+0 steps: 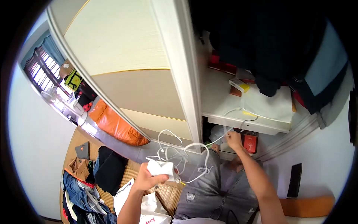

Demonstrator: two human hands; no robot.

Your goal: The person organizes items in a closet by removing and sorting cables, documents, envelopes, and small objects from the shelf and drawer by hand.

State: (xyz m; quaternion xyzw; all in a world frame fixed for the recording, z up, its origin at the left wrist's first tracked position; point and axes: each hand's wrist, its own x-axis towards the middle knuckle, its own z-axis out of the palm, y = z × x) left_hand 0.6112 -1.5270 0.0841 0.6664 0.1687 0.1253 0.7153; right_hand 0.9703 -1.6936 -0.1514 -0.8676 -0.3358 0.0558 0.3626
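My left hand [146, 180] is wrapped round a white plastic block [163, 170], perhaps a plug or power adapter; its exact kind is unclear. Loose loops of white cord [206, 160] spread above and beside the block. My right hand [234, 140] is closed on the cord at the front of the open wardrobe, just below its shelf. From there the white cord rises over the shelf edge. A darker cable [249, 120] curves near the same edge.
Dark clothes hang above the wardrobe shelf [220, 106], which holds a small white-and-yellow box [239, 85]. A red box [250, 143] sits beneath. Left stands a sliding door [138, 89]. Folded clothes [84, 192] and a white bag [153, 209] lie on a bamboo mat [169, 194].
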